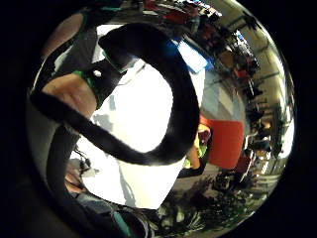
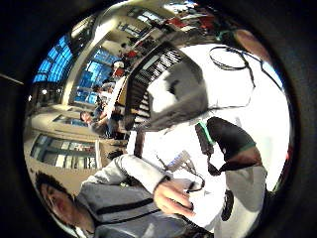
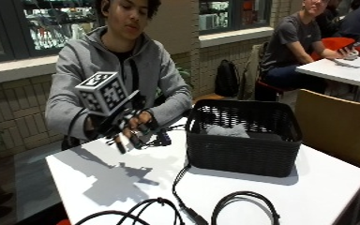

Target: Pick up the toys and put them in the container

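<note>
Outside view: the gloved right hand [image 3: 127, 126] is hanging above the white surface [image 3: 136, 178], fingers relaxed and holding nothing. It is sitting just beside the black basket [image 3: 242, 138], short of its rim.
Progress: a grey soft toy [image 3: 227, 130] is already lying inside the basket; no other toy is showing on the surface, so the job is looking nearly or fully done.
Thumb-side palm view: the basket [image 2: 148, 89] with the grey toy [image 2: 181, 96] is showing beyond the hand.
Little-finger palm view: only bare surface [image 1: 143, 114] is showing under the palm.
</note>
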Demonstrator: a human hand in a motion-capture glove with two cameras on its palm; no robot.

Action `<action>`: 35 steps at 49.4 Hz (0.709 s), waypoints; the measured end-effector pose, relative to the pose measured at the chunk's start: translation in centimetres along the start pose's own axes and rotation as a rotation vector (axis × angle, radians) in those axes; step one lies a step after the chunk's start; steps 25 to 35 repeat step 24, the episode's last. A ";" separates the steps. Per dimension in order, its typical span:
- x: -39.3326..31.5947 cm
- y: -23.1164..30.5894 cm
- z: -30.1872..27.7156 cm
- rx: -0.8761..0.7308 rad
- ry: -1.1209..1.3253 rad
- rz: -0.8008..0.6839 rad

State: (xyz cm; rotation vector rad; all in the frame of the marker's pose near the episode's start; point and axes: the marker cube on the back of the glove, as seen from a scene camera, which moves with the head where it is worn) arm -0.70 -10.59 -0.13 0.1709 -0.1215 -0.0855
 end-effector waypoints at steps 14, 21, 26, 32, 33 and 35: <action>9.5 5.7 3.4 0.073 -0.101 0.132; 10.6 6.0 4.7 0.099 -0.151 0.145; 10.6 5.8 5.1 0.102 -0.162 0.142; 10.6 5.8 5.1 0.102 -0.162 0.142; 10.6 5.8 5.1 0.102 -0.162 0.142; 10.6 5.8 5.1 0.102 -0.162 0.142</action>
